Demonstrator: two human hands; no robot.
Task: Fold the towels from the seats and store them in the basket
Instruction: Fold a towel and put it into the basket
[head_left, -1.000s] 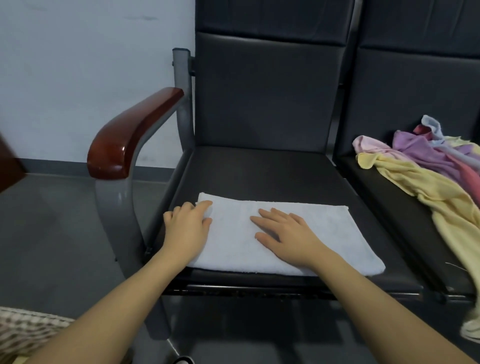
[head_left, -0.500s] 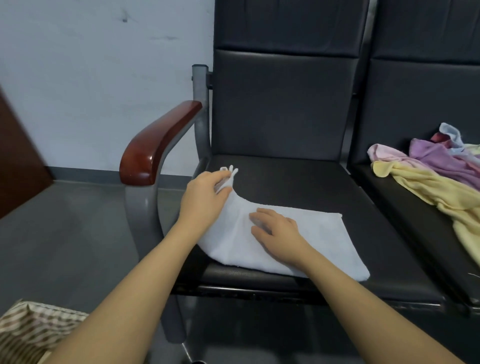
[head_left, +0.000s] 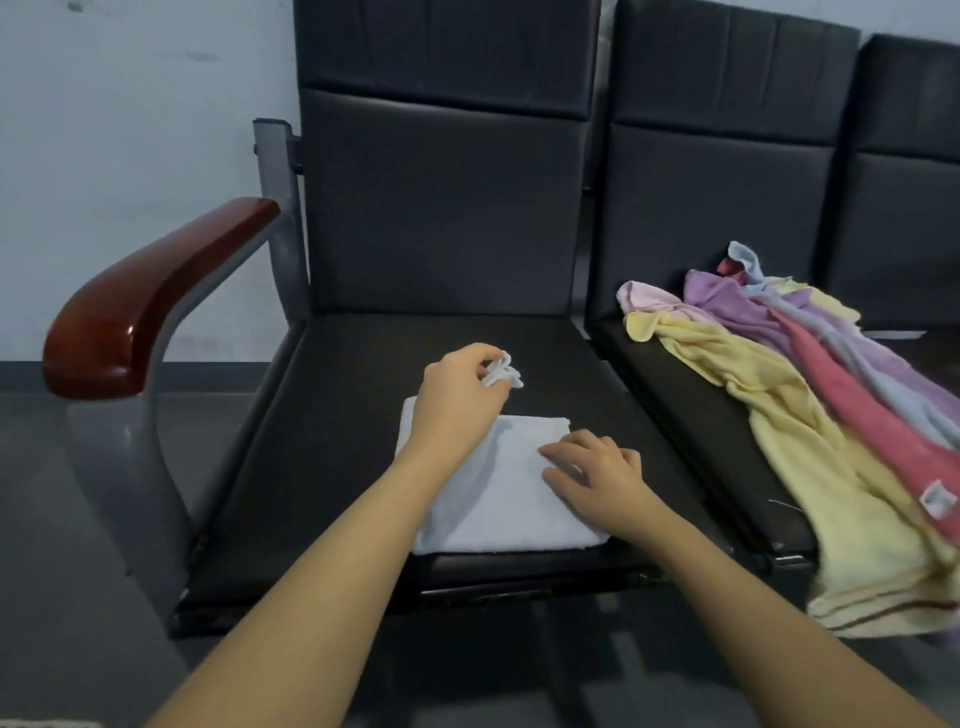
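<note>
A white towel (head_left: 498, 499) lies on the black seat (head_left: 332, 441) of the left chair, partly folded over on itself. My left hand (head_left: 457, 400) pinches the towel's left end and holds it lifted above the towel's middle, the corner sticking out between the fingers. My right hand (head_left: 592, 473) rests flat on the towel's right half and presses it down. A heap of unfolded towels, yellow (head_left: 810, 467), pink, purple and pale blue, lies on the neighbouring seat to the right and hangs over its front edge. Only a sliver of the basket shows at the bottom left corner.
The left chair has a red-brown wooden armrest (head_left: 150, 301) on a grey metal frame. Black backrests stand behind both seats. A third chair (head_left: 909, 182) stands at the far right. Grey floor and a pale wall lie to the left.
My left hand gripped the towel's left end, lifted it and carried it rightward over the towel. My right hand stayed pressing on the towel. The view shifted right and the basket left the frame.
</note>
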